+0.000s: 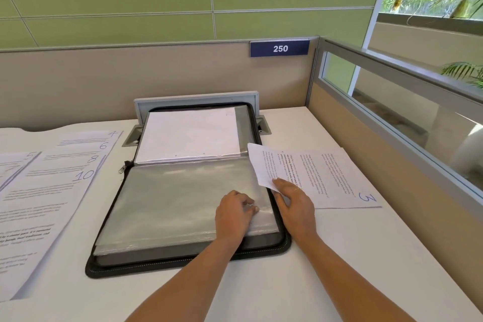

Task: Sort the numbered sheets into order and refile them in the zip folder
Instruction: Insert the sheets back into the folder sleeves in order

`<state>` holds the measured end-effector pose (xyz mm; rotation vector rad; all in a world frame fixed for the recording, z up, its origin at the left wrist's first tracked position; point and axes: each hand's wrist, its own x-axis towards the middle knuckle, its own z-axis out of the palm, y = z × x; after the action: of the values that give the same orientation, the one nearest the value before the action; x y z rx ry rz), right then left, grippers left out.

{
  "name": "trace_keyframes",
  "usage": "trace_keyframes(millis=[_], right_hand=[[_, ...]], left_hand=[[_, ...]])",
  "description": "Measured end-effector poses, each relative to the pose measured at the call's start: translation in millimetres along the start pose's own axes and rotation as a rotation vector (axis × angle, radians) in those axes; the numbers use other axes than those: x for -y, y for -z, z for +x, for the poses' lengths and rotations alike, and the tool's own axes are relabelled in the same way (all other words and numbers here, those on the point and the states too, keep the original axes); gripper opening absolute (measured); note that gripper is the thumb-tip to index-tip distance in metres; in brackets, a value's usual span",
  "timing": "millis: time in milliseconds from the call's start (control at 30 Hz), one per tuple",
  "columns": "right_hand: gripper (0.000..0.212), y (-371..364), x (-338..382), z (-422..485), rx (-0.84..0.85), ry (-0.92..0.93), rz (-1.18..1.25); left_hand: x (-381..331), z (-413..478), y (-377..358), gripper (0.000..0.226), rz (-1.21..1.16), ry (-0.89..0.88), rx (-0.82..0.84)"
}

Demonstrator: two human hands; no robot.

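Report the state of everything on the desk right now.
zip folder, unzipped, lying open flat.
top plastic sleeve, looks empty, left hand pinches its edge.
sheet 3, unfiled on the desk right of the folder, corner overlapping it, right hand rests on it.
even-numbered sheets, fanned at left, unfiled.

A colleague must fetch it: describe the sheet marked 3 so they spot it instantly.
Find the black zip folder. The sheet lies right of it, partly under the right hand. Unlike the sheets fanned at left, it's alone, a blue 3 at its near corner.
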<state>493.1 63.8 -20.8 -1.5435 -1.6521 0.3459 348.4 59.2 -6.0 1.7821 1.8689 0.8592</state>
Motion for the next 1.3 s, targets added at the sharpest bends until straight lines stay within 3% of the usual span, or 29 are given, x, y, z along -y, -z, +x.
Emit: trace_keyframes(millis=[133,467,533,867,1067,1200,1300], right_hand=[[0.023,-1,4,-5,-0.056,0.152,-0.016],[0.028,10,2,1,-0.15,0.125,-0.168],[0.026,14,8,7,-0.094,0.127,-0.191],[0.036,20,40,28,0.371,0.243,-0.615],[0.026,24,33,34,0.618,0.207,-0.258],[0.028,31,28,41,0.754,0.052,-0.003],[0.019,25,22,47,0.727,0.072,-0.013]], left_hand=[[-1,0,5,0.017,-0.163,0.091,-0.071],[5,3,19,0.011,-0.542,0.243,-0.184],[3,4,20,0.003,-0.555,0.237,-0.173],[-2,6,20,0.012,-0.551,0.115,-0.223],[0,11,18,0.008,-0.403,0.09,-0.04],[5,17,20,0.027,-0.419,0.152,0.023],[4,23,21,0.038,-0.372,0.148,0.04]])
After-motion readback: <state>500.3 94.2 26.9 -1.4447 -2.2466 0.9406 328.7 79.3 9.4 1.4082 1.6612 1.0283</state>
